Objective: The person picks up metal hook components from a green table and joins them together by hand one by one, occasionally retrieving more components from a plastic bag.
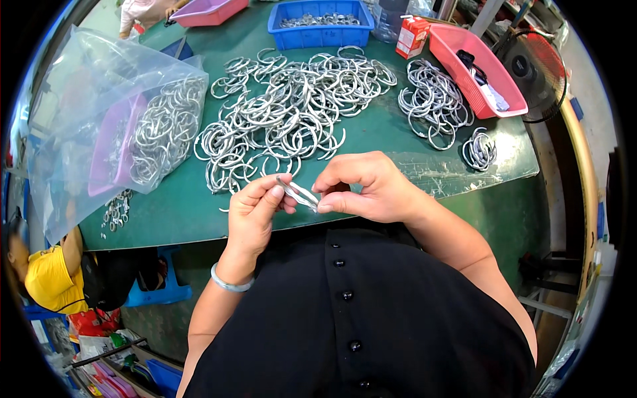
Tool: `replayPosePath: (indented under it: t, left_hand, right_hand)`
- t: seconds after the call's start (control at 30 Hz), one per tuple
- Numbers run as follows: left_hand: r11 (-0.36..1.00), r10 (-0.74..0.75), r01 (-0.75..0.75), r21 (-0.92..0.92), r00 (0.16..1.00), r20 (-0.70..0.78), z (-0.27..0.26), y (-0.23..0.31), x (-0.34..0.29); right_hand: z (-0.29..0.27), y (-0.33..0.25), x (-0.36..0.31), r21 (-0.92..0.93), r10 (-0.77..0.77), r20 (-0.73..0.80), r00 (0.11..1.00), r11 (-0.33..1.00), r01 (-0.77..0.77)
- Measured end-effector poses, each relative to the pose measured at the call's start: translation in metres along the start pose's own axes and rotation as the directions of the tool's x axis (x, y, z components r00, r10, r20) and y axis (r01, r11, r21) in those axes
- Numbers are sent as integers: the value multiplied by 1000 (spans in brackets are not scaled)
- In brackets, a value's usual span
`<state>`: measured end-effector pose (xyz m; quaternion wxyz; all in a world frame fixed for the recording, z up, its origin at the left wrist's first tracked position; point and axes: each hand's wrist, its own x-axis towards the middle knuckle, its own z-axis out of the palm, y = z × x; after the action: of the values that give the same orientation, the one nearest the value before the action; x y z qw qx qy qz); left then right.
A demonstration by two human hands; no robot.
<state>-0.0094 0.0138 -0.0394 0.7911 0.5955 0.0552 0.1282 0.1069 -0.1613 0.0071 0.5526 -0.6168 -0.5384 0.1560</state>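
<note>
Close to the table's near edge, a silvery metal bangle (300, 195) is held between my two hands, seen nearly edge-on. My left hand (253, 207) pinches its left end with thumb and fingers, and a pale bracelet circles that wrist. At the other end, the thumb and forefinger of my right hand (363, 187) close on the bangle. Just beyond my hands spreads a large pile of similar open metal bangles (285, 113). To its right lie a smaller heap (434, 103) and a little cluster (479, 150) of them.
On the green table (371, 136), a clear plastic bag (79, 86) of bangles covers the left side. Small rings (117, 211) lie nearby. A blue bin (321, 40), a red carton (413, 37) and a pink basket (474, 89) stand behind. A fan (531, 73) and a person in yellow (53, 278) flank the table.
</note>
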Motion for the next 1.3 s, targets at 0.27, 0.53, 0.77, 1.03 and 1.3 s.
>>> replayPosePath:
  t: [0.27, 0.53, 0.77, 1.03, 1.3]
  left_hand:
    - [933, -271, 282, -222, 959, 82, 8, -2, -1]
    - [890, -319, 355, -287, 933, 164, 4, -3, -5]
    - [979, -182, 164, -118, 969, -167, -20, 33, -18]
    - [860, 484, -408, 305, 842, -239, -66, 137, -27]
    - [473, 872, -480, 738, 377, -314, -104, 239, -11]
  right_hand:
    - [3, -1, 1, 34, 47, -37, 998, 998, -46]
    - [2, 2, 0, 51, 167, -72, 983, 985, -163]
    - [-2, 34, 11, -218, 155, -151, 976, 958, -185]
    - [16, 53, 41, -736, 147, 90, 985, 676, -34]
    - [23, 57, 49, -816, 154, 136, 979, 578, 23]
